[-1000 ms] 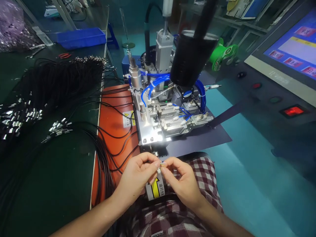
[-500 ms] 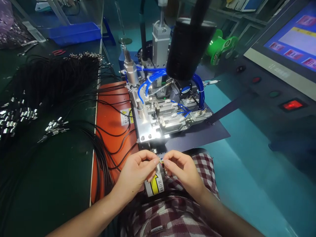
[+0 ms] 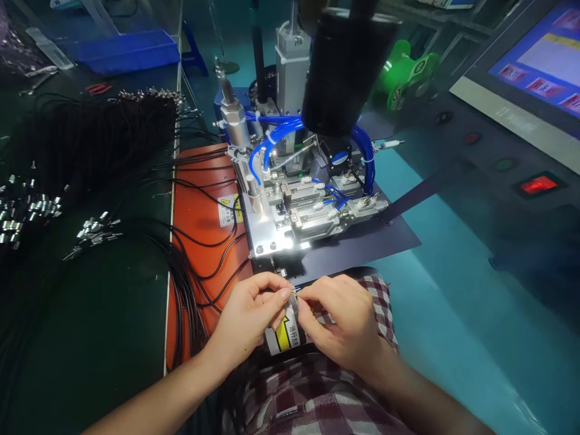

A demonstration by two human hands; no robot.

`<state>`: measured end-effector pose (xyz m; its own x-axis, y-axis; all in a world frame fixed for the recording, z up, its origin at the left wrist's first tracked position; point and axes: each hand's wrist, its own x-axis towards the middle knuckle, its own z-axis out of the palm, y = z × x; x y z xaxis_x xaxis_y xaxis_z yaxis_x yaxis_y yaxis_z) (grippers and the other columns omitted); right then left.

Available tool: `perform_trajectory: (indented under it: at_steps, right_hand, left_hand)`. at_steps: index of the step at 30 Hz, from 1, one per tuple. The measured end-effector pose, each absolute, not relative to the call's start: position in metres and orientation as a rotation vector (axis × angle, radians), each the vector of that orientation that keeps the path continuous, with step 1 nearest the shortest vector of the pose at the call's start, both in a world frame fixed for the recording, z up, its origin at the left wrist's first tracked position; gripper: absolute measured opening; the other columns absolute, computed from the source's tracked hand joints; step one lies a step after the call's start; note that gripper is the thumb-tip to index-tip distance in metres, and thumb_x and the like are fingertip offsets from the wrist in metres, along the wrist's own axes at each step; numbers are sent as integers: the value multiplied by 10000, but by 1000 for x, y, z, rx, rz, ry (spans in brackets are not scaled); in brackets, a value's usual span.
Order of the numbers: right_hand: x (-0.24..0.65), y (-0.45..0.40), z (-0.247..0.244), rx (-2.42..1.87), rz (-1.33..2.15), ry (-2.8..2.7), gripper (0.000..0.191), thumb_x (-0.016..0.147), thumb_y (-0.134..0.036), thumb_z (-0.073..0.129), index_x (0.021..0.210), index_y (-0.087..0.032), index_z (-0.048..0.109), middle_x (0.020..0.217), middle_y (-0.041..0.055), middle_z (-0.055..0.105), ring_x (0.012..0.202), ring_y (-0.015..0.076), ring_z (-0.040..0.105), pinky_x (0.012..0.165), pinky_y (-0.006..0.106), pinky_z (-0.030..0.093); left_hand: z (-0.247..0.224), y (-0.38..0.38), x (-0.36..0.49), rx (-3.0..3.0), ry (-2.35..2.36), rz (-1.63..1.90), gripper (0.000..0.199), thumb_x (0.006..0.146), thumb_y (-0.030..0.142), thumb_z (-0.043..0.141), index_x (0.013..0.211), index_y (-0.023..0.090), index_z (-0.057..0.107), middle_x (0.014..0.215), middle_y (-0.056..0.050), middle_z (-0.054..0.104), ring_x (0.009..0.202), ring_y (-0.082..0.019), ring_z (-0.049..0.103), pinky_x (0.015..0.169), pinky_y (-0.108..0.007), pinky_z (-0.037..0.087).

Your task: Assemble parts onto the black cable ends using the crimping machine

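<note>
Just in front of the metal machine (image 3: 312, 199), my left hand (image 3: 256, 308) pinches the end of a thin cable with small coloured wires (image 3: 294, 292) at its tip. My right hand (image 3: 339, 311) is closed at the same wires, its thumb and forefinger close together against them. The fingertips of both hands nearly meet. Finer detail of the wire ends is too small to make out. Below the hands lies a white label with a yellow arrow (image 3: 283, 335).
Black cables (image 3: 181, 272) cross the orange mat (image 3: 194, 211) on the left. Bundles with metal ends (image 3: 97, 229) lie on the dark table. A blue tray (image 3: 129, 51) is behind, a green spool (image 3: 399, 75) and a screen (image 3: 544, 66) at right.
My right hand has turned, its back now more upward and its fingers bent over the wires. My left hand keeps its pinch. The whole view has shifted slightly.
</note>
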<state>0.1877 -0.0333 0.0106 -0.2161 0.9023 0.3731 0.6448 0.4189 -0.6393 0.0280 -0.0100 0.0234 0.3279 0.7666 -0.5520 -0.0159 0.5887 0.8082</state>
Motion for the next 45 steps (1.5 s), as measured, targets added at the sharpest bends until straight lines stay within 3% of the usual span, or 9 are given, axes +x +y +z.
perform_trajectory:
  at_steps: [10, 20, 32, 45]
  right_hand:
    - [188, -24, 13, -1407, 632, -1871, 146, 765, -107, 527, 654, -199, 548, 593, -16, 576, 544, 127, 493, 585, 281, 363]
    - [189, -22, 14, -1421, 680, -1855, 138, 773, -119, 517, 668, -196, 560, 598, -17, 572, 544, 122, 505, 590, 272, 379]
    - [186, -28, 5, -1373, 1060, -1505, 56, 789, -173, 580, 739, -185, 603, 649, 0, 605, 578, 131, 539, 560, 248, 457]
    - [181, -25, 6, -1381, 1357, -1214, 114, 768, -215, 591, 667, -164, 576, 567, -30, 510, 522, 104, 452, 498, 222, 384]
  left_hand:
    - [27, -8, 29, 813, 1180, 566, 236, 751, 375, 654, 757, 151, 580, 439, 94, 369, 361, -23, 247, 328, -141, 187]
    - [30, -7, 32, 705, 1206, 568, 271, 645, 361, 735, 743, 153, 591, 412, 112, 329, 355, -28, 244, 331, -153, 215]
    - [28, -7, 28, 749, 1233, 588, 233, 727, 347, 682, 728, 149, 558, 431, 101, 339, 386, -30, 265, 355, -131, 208]
    - [26, -9, 28, 757, 1205, 595, 238, 735, 349, 687, 729, 154, 551, 426, 108, 348, 369, -14, 263, 349, -114, 215]
